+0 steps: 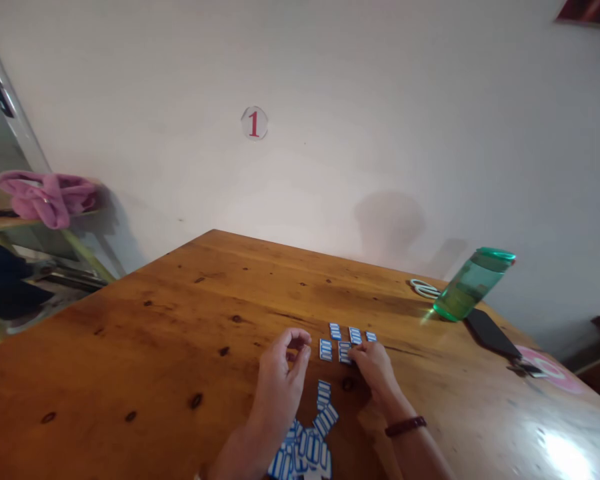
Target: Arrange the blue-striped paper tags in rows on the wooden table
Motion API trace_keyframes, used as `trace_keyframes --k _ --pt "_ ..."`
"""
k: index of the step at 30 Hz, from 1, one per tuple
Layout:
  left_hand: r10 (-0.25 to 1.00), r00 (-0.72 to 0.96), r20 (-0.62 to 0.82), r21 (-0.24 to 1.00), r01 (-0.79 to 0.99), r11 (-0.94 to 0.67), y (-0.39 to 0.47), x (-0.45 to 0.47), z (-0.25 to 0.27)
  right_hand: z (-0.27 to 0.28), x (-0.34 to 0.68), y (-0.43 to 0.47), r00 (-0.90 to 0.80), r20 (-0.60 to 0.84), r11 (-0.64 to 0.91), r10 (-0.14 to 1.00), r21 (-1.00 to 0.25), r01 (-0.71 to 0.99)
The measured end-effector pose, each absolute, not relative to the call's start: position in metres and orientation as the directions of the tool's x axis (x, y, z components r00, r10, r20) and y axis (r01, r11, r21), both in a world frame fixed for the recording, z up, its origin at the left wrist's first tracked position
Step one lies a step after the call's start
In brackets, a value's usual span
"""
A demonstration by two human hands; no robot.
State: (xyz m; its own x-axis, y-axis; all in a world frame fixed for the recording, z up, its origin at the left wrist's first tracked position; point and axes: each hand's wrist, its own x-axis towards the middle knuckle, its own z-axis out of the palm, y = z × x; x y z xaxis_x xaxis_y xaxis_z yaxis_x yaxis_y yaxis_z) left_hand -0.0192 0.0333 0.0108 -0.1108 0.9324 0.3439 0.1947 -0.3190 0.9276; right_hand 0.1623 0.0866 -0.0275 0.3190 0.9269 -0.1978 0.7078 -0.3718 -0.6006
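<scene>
Small flat blue-and-white striped cards lie on a wooden table [260, 293]. Several are set out in two short rows, among them an upper card [335, 331] and a lower-left card [325, 350]. My right hand [375, 367] is closed, its fingertips at the right edge of another lower-row card [344, 352]. To the left, my left hand [283, 373] hovers with curled fingers; a small gap shows between thumb and index finger, and nothing is visible in it. Nearer me, a loose pile of cards [310, 450] overlaps beside my left wrist, with a separate card [323, 395] above it.
A green translucent bottle [473, 287] stands at the right, beside a coiled white cable [424, 288] and a dark phone-like slab [493, 333]. Keys [527, 368] lie by a pink round mat [557, 373]. The wall [180, 133] borders the table's far edge.
</scene>
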Motion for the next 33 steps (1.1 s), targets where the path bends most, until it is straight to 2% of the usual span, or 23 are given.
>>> trace_keyframes --k 6,14,25,33 --pt "0.922 -0.124 0.367 0.916 0.221 -0.335 0.0326 -0.0217 0.0124 -0.0268 0.1618 0.0853 0.335 -0.096 -0.334 0.937 -0.516 0.788" --pt "0.919 -0.122 0.375 0.912 0.224 -0.343 0.0316 -0.0227 0.0111 -0.0260 0.1593 0.0839 0.364 -0.056 -0.351 0.930 -0.438 0.828" --pt "0.918 -0.121 0.379 0.910 0.230 -0.345 0.0338 -0.0231 0.0090 -0.0247 0.1557 0.0821 0.361 -0.050 -0.350 0.931 -0.398 0.848" --pt "0.901 -0.145 0.410 0.899 0.230 -0.372 0.0382 -0.0261 0.0085 -0.0268 0.1522 0.0789 0.387 -0.019 -0.360 0.922 -0.413 0.837"
